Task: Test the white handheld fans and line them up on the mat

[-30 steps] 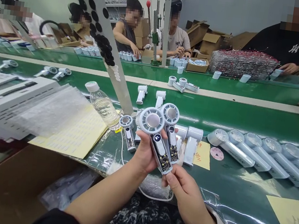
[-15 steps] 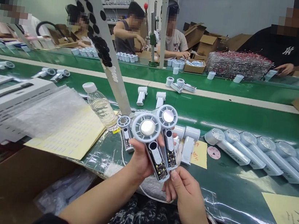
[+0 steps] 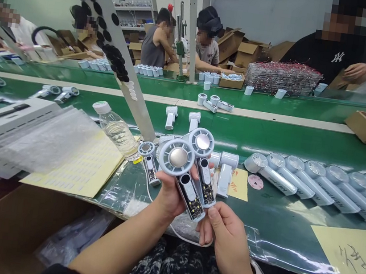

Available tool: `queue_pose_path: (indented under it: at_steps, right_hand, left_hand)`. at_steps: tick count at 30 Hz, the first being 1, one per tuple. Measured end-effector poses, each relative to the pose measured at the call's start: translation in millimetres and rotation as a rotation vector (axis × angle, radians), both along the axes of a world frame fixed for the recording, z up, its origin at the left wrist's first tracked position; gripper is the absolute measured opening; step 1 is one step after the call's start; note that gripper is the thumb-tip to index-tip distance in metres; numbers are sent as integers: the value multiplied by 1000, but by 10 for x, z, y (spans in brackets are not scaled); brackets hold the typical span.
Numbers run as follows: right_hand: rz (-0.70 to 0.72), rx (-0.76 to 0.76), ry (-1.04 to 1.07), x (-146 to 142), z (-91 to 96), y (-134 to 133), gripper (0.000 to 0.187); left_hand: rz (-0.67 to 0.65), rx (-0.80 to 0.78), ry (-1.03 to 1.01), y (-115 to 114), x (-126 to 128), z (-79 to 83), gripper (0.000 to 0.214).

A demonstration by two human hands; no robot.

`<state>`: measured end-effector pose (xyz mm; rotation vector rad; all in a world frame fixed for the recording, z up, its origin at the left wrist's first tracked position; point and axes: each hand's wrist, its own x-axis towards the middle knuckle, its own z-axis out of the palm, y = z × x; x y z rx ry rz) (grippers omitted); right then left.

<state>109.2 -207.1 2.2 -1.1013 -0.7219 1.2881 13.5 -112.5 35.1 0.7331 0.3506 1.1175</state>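
My left hand is closed around two light-blue handheld fans, side by side with their round heads up. The nearer fan and the farther fan each have a silver disc in the head and a bare circuit board in the open handle. My right hand is closed at the lower ends of the handles, thumb and fingers pinched. A white cable runs into its fingers; the cable's tip is hidden. A third open-handled fan lies left of my left hand.
A row of closed fans lies at right. A water bottle leans near a slanted post. Yellow sheets lie on the bench. Across the green belt, several co-workers sit near cardboard boxes.
The view has shifted slightly, so the bench things sit further left. Both hands keep the same hold on the fans. Across the belt, co-workers have moved their arms and heads.
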Motion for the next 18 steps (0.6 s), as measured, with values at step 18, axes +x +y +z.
queue_pose_path:
  at_steps: [18]
  right_hand:
    - [-59,128,-418,318,-56,21,42]
  left_hand:
    - [-48,46,123,22,-15,20,63]
